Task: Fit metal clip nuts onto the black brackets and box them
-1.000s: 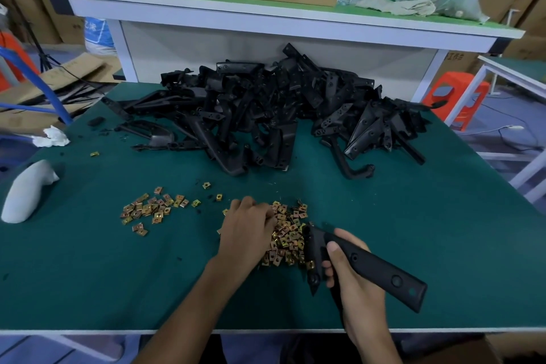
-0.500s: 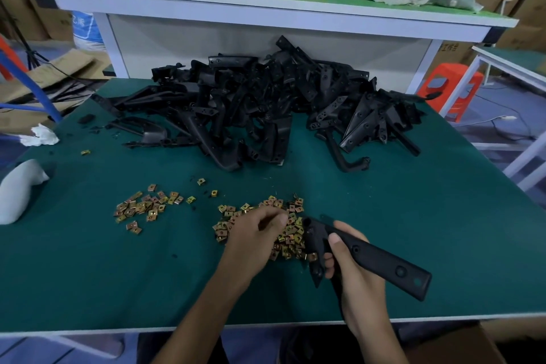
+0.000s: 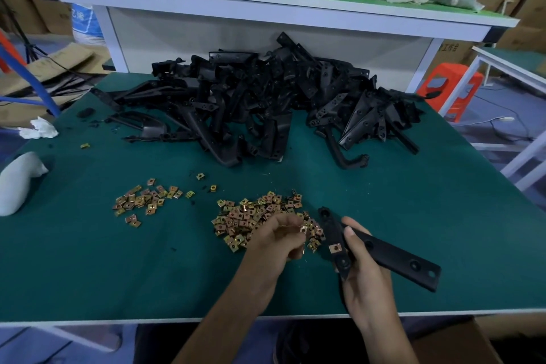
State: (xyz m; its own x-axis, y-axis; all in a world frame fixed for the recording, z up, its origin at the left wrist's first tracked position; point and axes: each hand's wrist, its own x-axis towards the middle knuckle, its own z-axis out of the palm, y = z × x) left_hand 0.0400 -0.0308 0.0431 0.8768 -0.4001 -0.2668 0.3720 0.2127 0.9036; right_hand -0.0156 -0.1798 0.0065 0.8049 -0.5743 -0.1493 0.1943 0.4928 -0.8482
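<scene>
While the right hand is gripping the black bracket near the bench's front edge, the left hand is pinching a clip nut at the nut pile. It is likely needing its mouth squared to the bracket's edge, hole over hole.

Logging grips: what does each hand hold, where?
Left hand pinches a gold metal clip nut; right hand grips the black angled bracket near its bend.

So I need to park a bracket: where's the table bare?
Green mat right of the held bracket, nearer than the bracket pile; also near-left, before the small nut scatter. Crowded around the big nut heap.
</scene>
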